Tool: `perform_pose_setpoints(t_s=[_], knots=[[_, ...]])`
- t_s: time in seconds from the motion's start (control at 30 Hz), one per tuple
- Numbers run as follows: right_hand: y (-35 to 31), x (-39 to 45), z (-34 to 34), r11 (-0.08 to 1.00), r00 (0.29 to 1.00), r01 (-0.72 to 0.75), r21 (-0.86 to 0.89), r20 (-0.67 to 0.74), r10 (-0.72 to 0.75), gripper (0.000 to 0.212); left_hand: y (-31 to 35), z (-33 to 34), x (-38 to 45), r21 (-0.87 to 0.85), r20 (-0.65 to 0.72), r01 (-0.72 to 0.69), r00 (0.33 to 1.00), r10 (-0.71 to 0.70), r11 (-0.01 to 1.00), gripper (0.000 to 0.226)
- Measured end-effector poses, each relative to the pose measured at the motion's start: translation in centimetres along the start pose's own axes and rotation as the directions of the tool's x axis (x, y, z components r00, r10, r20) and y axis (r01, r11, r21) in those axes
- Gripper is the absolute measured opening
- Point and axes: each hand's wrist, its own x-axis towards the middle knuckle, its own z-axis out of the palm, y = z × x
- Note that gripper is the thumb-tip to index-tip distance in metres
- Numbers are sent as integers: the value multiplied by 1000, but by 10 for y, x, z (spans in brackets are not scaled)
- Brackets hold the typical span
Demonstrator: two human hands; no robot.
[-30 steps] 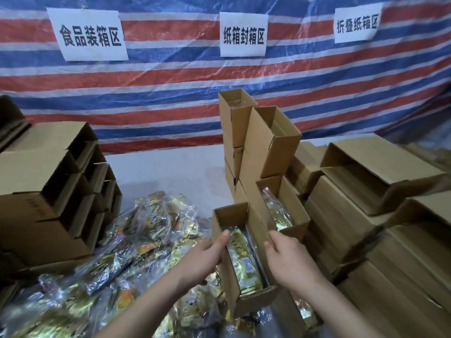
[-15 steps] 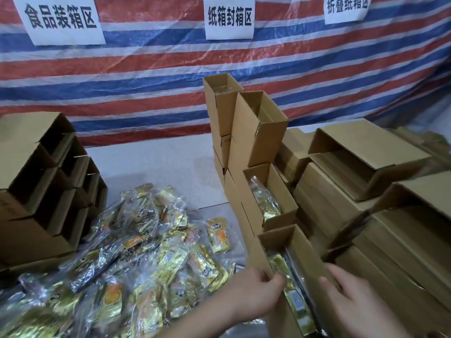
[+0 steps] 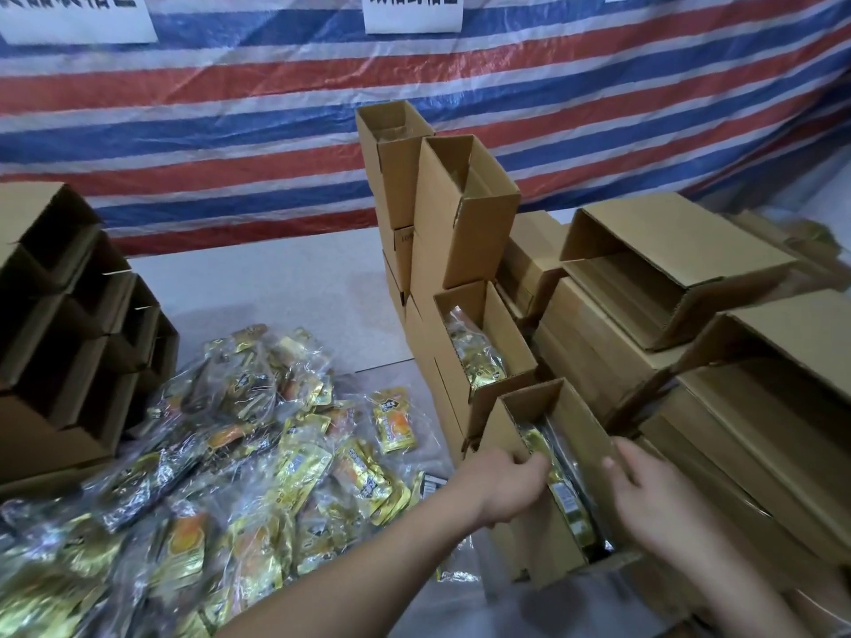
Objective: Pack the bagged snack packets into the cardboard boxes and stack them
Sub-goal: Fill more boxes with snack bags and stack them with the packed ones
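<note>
Ahead of both hands, filled and empty cardboard boxes [image 3: 465,214] stand stacked, a ready target for the next one. Between the hands sits the open box [image 3: 539,458], its long axis running away from the person, mouth up. The left hand [image 3: 509,485] curls over its near-left wall; the right hand [image 3: 654,495] grips the right wall, seemingly steadying it. A snack packet [image 3: 559,481] lies lengthwise inside.
</note>
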Motion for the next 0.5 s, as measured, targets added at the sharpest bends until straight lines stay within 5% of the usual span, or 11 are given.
perform_pose_setpoints(t_s=[0.5], knots=[[-5, 27, 6, 986, 990, 135, -95, -32, -139, 34, -8, -4, 29, 7, -43, 54, 998, -54, 999, 67]])
